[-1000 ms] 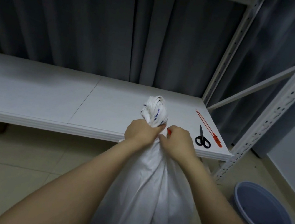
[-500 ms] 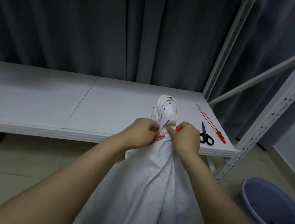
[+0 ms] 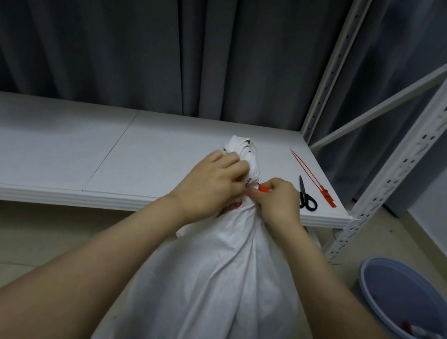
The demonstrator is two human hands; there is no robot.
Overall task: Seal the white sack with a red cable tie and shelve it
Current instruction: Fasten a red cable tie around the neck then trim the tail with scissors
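Note:
A full white sack (image 3: 221,281) stands on the floor in front of the shelf, its neck bunched and twisted upward. My left hand (image 3: 211,182) grips the twisted neck from the left. My right hand (image 3: 276,201) pinches the neck from the right with a red cable tie (image 3: 264,188) between its fingers; only the tie's red end shows. Whether the tie runs all the way around the neck is hidden by my hands. A second red cable tie (image 3: 314,178) lies loose on the white shelf board (image 3: 71,150).
Black scissors (image 3: 305,195) lie on the shelf beside the loose tie. White perforated rack posts (image 3: 416,142) rise at the right. A blue bucket (image 3: 404,303) with scraps stands on the tiled floor to the right. Grey curtains hang behind.
My left hand has shifted higher on the twisted neck and my right hand has closed in on the tie. The view has tilted and moved nearer the shelf.

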